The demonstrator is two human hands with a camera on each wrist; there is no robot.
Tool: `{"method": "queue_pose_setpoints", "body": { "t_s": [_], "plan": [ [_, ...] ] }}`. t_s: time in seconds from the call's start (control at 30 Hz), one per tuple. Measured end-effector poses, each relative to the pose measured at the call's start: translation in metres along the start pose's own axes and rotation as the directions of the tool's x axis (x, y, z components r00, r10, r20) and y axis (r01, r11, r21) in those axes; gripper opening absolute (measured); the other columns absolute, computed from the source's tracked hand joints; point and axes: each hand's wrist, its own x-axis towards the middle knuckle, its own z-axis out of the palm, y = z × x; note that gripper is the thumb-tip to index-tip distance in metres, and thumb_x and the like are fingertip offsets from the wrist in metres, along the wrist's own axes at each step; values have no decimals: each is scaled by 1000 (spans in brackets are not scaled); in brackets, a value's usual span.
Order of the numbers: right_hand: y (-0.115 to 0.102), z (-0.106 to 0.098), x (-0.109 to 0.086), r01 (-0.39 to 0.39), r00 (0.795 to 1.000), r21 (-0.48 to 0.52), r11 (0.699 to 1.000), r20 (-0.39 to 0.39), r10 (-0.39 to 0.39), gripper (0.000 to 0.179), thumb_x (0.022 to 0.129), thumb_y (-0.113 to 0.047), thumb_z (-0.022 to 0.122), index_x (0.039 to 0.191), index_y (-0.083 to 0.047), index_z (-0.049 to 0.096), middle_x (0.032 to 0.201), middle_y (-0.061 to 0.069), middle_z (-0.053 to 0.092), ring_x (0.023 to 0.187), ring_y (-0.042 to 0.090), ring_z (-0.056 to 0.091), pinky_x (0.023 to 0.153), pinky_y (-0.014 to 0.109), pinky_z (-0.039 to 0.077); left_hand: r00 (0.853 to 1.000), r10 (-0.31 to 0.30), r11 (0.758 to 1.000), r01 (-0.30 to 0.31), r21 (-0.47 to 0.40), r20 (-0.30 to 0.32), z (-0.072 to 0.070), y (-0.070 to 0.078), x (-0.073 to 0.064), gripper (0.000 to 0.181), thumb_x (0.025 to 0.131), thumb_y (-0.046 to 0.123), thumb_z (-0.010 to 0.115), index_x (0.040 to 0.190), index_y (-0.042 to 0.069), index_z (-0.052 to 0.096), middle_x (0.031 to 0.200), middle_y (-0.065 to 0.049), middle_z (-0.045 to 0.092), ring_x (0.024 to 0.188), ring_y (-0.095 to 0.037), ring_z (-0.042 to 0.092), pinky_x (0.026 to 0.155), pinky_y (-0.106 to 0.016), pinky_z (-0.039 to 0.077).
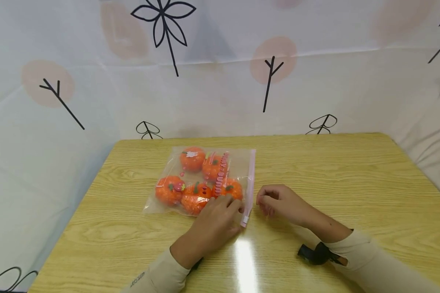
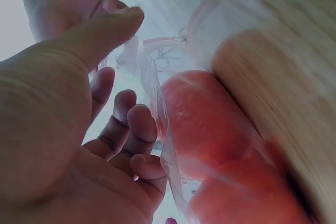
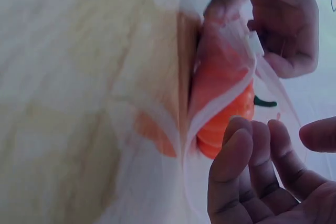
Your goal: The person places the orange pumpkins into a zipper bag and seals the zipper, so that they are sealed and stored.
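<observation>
A clear zip bag (image 1: 238, 162) with a pink slider strip lies on the wooden table, holding several small orange toy pumpkins (image 1: 192, 158) with green stems. The white slider (image 1: 245, 220) sits at the strip's near end. My left hand (image 1: 218, 224) rests on the bag's near right corner, fingers loosely bent and touching the film; the left wrist view shows its thumb apart from the fingers. Just right of the pink strip is my right hand (image 1: 284, 203), its fingers loosely bent and nothing held. In the right wrist view, one pumpkin (image 3: 233, 114) shows behind the bag's pale edge.
The wooden table (image 1: 333, 171) reaches back to a pale cloth (image 1: 220, 97) printed with plant drawings, which also hangs at both sides. A black strap with a small device (image 1: 317, 254) is on the right wrist. Light glares off the table's front.
</observation>
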Motion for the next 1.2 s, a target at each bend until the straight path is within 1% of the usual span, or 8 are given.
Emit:
{"method": "queue_pose_setpoints", "body": {
  "t_s": [0.2,0.37,0.53,0.63,0.73,0.9,1.07,1.2],
  "plan": [
    [-1,8,-5,-42,995,90,995,92,33,33,103,-16,48,89,10,61,71,12,61,63,19,62,59,33,54,999,17,1000,-16,25,-40,-1,-1,1,29,82,34,81,102,21,64,91,8,57,81,-7,55,69,-25,40],
    [2,15,-5,-112,985,186,976,152,84,42,105,-24,47,90,14,60,69,9,63,60,16,64,55,31,53,992,46,998,-41,53,-117,-2,-1,1,22,83,32,80,97,22,67,89,10,63,82,-7,60,70,-26,41],
    [6,20,-5,-187,968,292,938,217,125,53,105,-34,46,90,16,59,67,2,64,56,11,60,51,25,49,984,61,997,-52,58,-165,-2,0,2,15,85,31,78,95,22,71,89,11,69,82,-7,64,72,-27,45],
    [7,23,-5,-214,961,333,918,240,137,52,105,-37,46,85,8,62,65,-1,64,54,9,59,49,23,48,980,74,996,-65,58,-185,-1,0,3,13,84,28,78,94,22,73,88,11,72,78,-7,65,70,-27,46],
    [9,25,-5,-256,952,379,889,260,163,47,104,-39,46,82,-3,66,64,-4,64,52,7,58,48,21,46,970,101,994,-91,56,-222,1,-1,3,9,83,25,79,91,21,75,84,10,72,73,-7,64,67,-26,47],
    [10,30,-6,-320,937,452,833,283,206,42,102,-41,49,82,-8,67,64,-6,62,50,6,56,46,21,44,953,133,991,-127,38,-274,2,-1,4,2,87,20,75,86,21,76,80,9,73,68,-7,63,63,-24,46],
    [10,35,-6,-365,925,511,778,293,242,37,100,-40,53,81,-12,66,64,-9,61,51,5,55,46,20,41,949,143,990,-137,40,-281,2,-1,4,2,86,20,77,87,21,77,83,9,74,72,-7,65,64,-23,46],
    [8,37,-7,-370,925,561,740,293,241,32,100,-37,54,79,-15,65,65,-10,61,52,5,55,47,19,41,946,159,987,-150,52,-282,3,-1,4,4,84,19,78,88,20,78,86,9,75,74,-6,66,66,-22,47]
  ]
}}
